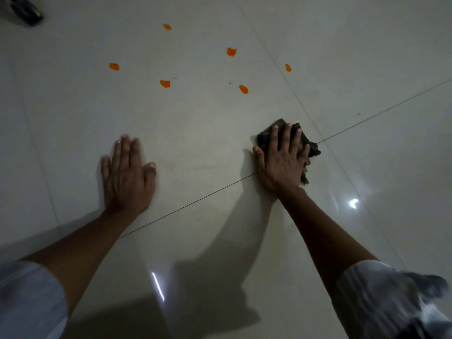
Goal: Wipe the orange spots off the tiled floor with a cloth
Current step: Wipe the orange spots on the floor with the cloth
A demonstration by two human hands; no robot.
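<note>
Several orange spots (231,52) lie scattered on the glossy pale tiled floor (195,123), in the upper middle of the view, well beyond both hands. My right hand (281,160) presses flat on a dark crumpled cloth (311,146), fingers spread over it; cloth edges stick out ahead of the fingertips and to the right. The cloth rests near a crossing of tile joints. My left hand (127,174) lies palm down on the bare tile, fingers together, holding nothing. The nearest spot (243,89) is a short way ahead of the cloth.
A dark object (27,11) sits on the floor at the far top left corner. Thin grout lines cross the tiles diagonally. Light reflections shine on the floor near my forearms. White sleeves show at the bottom corners.
</note>
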